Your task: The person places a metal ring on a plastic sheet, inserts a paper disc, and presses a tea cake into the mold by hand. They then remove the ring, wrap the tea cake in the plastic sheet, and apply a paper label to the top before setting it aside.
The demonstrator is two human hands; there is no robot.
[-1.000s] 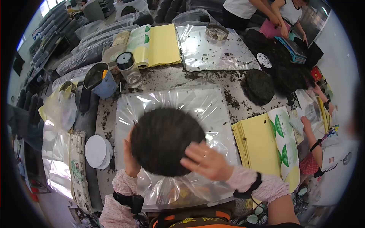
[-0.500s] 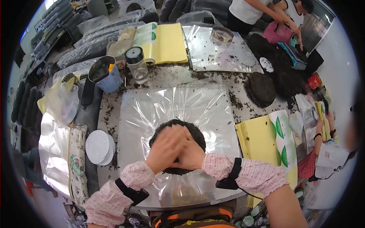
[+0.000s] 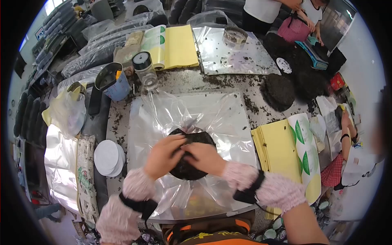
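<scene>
A round dark cake (image 3: pixel 190 168) of crumbly material lies on clear plastic film (image 3: pixel 224 143) over a shiny metal sheet (image 3: pixel 239 100). My left hand (image 3: pixel 166 155) rests at the cake's upper left, its fingers bent together at the film's edge. From the right, my right hand (image 3: pixel 204 157) reaches over the cake with bent fingers meeting the left ones. The film rises in folds just beyond the fingertips. What the fingertips pinch is too small to make out.
White discs (image 3: pixel 107 158) and a blue cup (image 3: pixel 114 83) stand left, beside a clear jar (image 3: pixel 145 71). Yellow sheets (image 3: pixel 277 153) lie right. Dark round cakes (image 3: pixel 277 92) sit back right. Other people (image 3: pixel 263 14) work at the back and right.
My hands have gone from stacked on the cake to side by side with fingertips meeting. The film behind the cake has been lifted and gathered inward.
</scene>
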